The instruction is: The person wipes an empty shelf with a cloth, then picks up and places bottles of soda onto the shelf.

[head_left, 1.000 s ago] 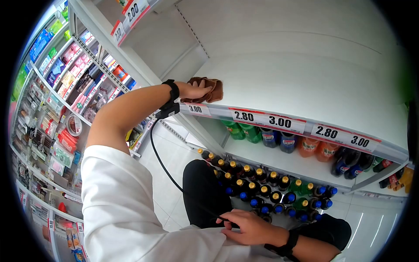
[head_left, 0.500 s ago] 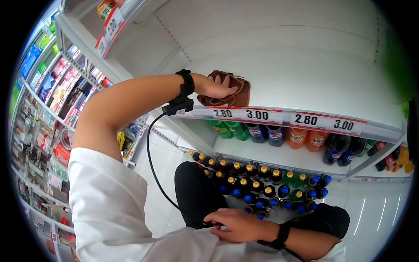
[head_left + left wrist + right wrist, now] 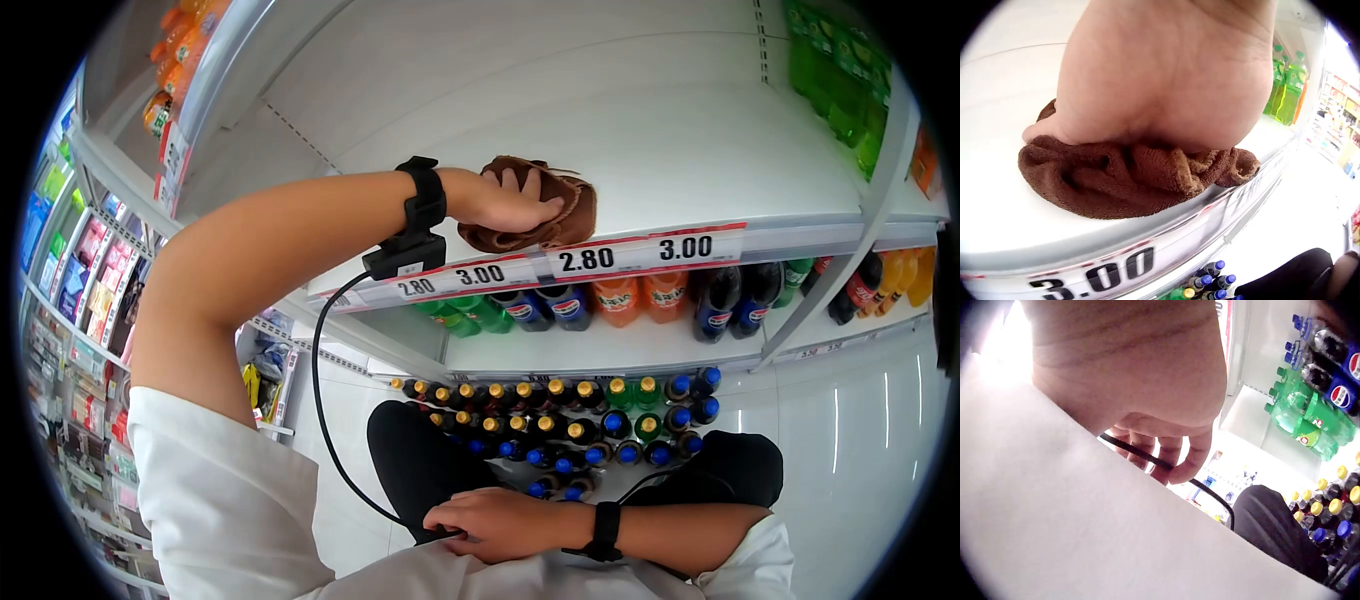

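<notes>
In the head view my left hand (image 3: pixel 510 202) lies on a bunched brown cloth (image 3: pixel 575 215) near the front edge of the white shelf (image 3: pixel 680 170). The left wrist view shows the palm (image 3: pixel 1166 81) pressing down on the folded cloth (image 3: pixel 1104 181), with one digit extended at its left side; the other fingertips are hidden there. Low in the head view, my right hand (image 3: pixel 505 522) is in front of my body. Its fingers (image 3: pixel 1169 450) are curled round a black cable (image 3: pixel 1210 490) in the right wrist view.
Soda bottles (image 3: pixel 615 298) stand on the shelf below, behind price labels (image 3: pixel 585 260). Many capped bottles (image 3: pixel 550 425) stand on the floor between my knees. Green bottles (image 3: pixel 840 85) are at the shelf's right end. Packed display racks (image 3: pixel 90 300) line the left side.
My left hand and the brown cloth have moved right along the shelf's front edge. The head view has turned right, bringing the green bottles into sight. The right hand still holds the cable.
</notes>
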Demonstrator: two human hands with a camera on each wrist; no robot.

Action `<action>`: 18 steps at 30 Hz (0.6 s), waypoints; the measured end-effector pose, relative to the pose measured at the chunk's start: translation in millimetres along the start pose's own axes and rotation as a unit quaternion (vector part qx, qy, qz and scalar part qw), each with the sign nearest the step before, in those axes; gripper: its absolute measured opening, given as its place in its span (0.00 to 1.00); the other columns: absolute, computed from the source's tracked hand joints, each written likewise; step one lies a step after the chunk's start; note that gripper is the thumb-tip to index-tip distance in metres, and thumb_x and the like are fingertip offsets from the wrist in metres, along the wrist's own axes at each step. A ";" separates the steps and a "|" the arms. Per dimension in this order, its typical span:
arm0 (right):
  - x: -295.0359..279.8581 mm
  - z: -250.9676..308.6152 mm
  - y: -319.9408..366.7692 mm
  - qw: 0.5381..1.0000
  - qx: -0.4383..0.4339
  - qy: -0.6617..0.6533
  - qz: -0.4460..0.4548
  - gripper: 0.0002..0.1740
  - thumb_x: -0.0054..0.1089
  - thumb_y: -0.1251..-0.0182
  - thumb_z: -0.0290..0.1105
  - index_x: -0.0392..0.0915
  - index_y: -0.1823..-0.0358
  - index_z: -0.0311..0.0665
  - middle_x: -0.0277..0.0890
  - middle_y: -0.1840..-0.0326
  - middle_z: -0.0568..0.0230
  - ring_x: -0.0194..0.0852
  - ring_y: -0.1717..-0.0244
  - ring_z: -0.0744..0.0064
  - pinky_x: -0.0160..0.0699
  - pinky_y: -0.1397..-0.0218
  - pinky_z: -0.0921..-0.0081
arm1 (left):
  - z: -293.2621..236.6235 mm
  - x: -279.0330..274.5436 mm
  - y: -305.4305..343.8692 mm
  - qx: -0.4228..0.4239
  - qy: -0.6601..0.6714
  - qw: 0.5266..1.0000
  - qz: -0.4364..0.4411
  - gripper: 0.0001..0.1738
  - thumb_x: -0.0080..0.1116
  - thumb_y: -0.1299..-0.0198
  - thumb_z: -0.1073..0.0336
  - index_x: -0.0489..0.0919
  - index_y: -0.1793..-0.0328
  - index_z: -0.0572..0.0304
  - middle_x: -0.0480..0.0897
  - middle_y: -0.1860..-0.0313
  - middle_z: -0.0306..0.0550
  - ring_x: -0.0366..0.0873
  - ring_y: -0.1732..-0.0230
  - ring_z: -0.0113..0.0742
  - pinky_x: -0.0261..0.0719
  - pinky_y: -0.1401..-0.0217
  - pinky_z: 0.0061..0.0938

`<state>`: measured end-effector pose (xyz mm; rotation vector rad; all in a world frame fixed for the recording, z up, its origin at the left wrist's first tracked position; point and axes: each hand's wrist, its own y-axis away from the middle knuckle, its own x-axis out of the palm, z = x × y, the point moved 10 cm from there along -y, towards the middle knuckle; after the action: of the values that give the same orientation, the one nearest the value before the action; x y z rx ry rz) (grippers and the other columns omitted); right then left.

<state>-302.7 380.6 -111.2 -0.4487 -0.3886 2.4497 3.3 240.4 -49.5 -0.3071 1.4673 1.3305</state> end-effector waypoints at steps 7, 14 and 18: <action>-6.7 8.5 9.7 1.000 -0.020 -0.014 0.009 0.15 0.59 0.36 0.32 0.73 0.51 0.34 0.78 0.62 0.52 0.79 0.56 0.52 0.76 0.54 0.59 | -67.2 -17.8 -11.8 0.048 -0.052 0.997 -0.029 0.51 0.22 0.33 0.28 0.35 0.18 0.60 0.37 0.19 0.69 0.31 0.19 0.69 0.42 0.21 0.56; -18.0 12.8 17.5 0.998 -0.062 -0.016 -0.010 0.13 0.56 0.36 0.30 0.72 0.52 0.33 0.78 0.62 0.52 0.78 0.55 0.50 0.75 0.53 0.56 | -127.1 -36.6 -12.4 0.071 -0.032 0.996 -0.039 0.51 0.25 0.33 0.30 0.35 0.18 0.61 0.40 0.20 0.68 0.30 0.19 0.69 0.41 0.21 0.58; -18.6 10.0 16.7 0.997 -0.079 -0.022 -0.002 0.11 0.54 0.37 0.29 0.72 0.54 0.33 0.77 0.61 0.49 0.78 0.55 0.48 0.74 0.53 0.55 | -166.4 -47.5 -11.6 0.104 -0.055 0.991 -0.056 0.50 0.24 0.31 0.32 0.35 0.19 0.65 0.40 0.21 0.70 0.30 0.19 0.70 0.40 0.21 0.58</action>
<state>-301.3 354.6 -104.3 -0.4608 -0.6026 2.4381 -56.0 77.4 -51.7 -0.1748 1.4604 1.0780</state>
